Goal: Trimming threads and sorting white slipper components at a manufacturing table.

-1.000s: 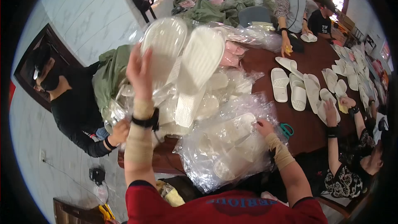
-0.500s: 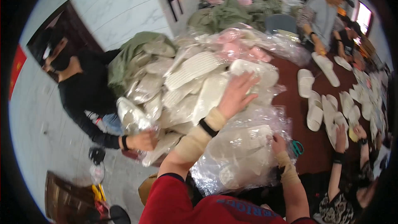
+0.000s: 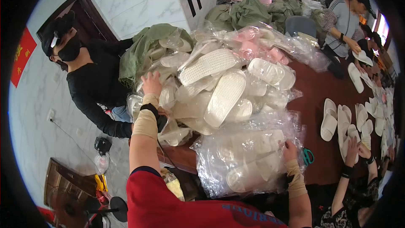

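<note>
My left hand (image 3: pixel 152 84) is on the left side of a heap of white slippers in clear plastic bags, beside a green sack (image 3: pixel 136 57). Its fingers are slightly bent and apart, with nothing visible in them. A textured white sole (image 3: pixel 225 97) lies in the middle of the heap. At the near table edge, my right hand (image 3: pixel 290 150) has its fingers closed on the right edge of a clear plastic bag (image 3: pixel 211 158). White slippers (image 3: pixel 253 171) show flat through that bag. Teal-handled scissors (image 3: pixel 309 156) lie just right of this hand.
A masked person in black (image 3: pixel 95 84) stands left of the heap. Pink bagged slippers (image 3: pixel 249 46) lie at its back. Loose white slippers (image 3: pixel 329 120) line the brown table (image 3: pixel 314 84) at right, where other people work. A fan (image 3: pixel 67 204) stands lower left.
My left hand has swept left from the heap's middle to its left side. The right hand stays at the bag's edge. The person at the far right has lifted a slipper.
</note>
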Tool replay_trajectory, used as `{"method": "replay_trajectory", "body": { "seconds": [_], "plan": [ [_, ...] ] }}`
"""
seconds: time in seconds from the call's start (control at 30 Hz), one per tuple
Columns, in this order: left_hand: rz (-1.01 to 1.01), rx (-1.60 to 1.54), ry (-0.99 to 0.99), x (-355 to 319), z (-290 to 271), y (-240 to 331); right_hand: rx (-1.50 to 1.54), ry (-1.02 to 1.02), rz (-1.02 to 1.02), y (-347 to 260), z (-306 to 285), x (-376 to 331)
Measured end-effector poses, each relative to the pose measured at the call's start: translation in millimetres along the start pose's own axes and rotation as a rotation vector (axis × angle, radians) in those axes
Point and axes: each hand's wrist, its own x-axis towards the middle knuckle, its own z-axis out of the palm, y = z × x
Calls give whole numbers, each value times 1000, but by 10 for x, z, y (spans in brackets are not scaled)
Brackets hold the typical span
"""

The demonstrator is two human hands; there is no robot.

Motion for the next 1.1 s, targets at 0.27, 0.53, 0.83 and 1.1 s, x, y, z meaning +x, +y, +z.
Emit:
{"method": "replay_trajectory", "body": {
  "seconds": [0.27, 0.53, 0.83, 1.1],
  "plan": [
    [194, -355, 588, -268, -736, 347, -138, -29, 47, -519, 6, -1],
    [749, -625, 738, -288, -1146, 2147, -193, 29, 63, -810, -50, -92],
    [959, -771, 686, -361, -955, 4003, -202, 13, 114, -864, -44, -124],
    [1313, -928, 454, -701, -690, 5066, -210, -8, 119, -636, -164, -127]
  ]
}}
